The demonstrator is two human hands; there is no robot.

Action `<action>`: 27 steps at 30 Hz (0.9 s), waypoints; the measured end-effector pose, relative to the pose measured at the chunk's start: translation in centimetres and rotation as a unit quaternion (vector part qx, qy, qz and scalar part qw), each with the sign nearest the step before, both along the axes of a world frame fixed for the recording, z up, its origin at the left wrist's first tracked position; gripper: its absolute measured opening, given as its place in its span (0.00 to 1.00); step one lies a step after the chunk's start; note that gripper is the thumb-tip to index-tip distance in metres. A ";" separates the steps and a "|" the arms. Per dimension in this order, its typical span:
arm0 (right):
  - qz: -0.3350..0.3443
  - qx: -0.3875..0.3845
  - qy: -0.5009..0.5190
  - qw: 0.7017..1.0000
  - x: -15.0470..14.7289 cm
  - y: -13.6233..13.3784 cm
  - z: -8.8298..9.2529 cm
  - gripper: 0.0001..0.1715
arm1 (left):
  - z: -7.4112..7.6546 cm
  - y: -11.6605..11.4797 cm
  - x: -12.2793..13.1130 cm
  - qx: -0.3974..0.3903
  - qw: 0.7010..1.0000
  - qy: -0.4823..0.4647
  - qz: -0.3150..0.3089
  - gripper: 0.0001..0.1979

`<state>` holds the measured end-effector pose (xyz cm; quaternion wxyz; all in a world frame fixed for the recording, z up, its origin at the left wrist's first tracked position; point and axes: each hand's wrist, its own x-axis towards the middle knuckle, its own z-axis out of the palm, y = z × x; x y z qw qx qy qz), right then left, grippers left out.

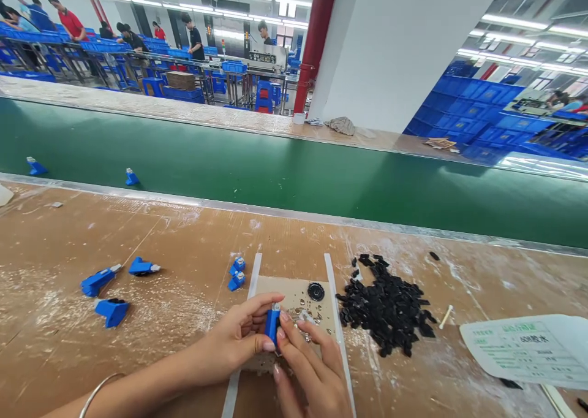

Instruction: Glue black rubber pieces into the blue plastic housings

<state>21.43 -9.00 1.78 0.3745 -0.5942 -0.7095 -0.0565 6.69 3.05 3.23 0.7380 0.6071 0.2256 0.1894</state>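
Observation:
In the middle front, my left hand [234,338] holds a small blue plastic part [272,325] upright between thumb and fingers, its pale grey tip on top. My right hand [312,369] is closed in on the part from the right, fingertips pressed against its side. Whether a small black piece sits under those fingertips I cannot tell. Both hands are above a tan board [271,286] flanked by white tape strips. On the board are a round black ridged cap [316,292] and shiny drops of glue-like liquid [316,311].
A heap of small black pieces [386,304] lies right of the board, near a white bottle [528,347] on its side. Several blue parts [113,312] lie left; two smaller ones [237,280] are nearer. Behind runs a green conveyor belt [220,160] carrying two blue parts.

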 end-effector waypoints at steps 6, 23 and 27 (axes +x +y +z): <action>-0.143 -0.002 0.091 0.986 7.3 -0.5 0.5 0.15 | 3.5 3.1 -3.3 0.361 0.917 0.143 0.091 0.23; -0.233 -0.298 -0.061 0.924 13.5 2.4 -1.2 0.06 | 2.8 5.9 -4.6 0.603 0.735 0.259 0.173 0.11; -0.218 -0.300 -0.090 0.924 13.0 2.3 -1.3 0.07 | 1.8 5.5 -3.1 0.575 0.778 0.216 0.128 0.12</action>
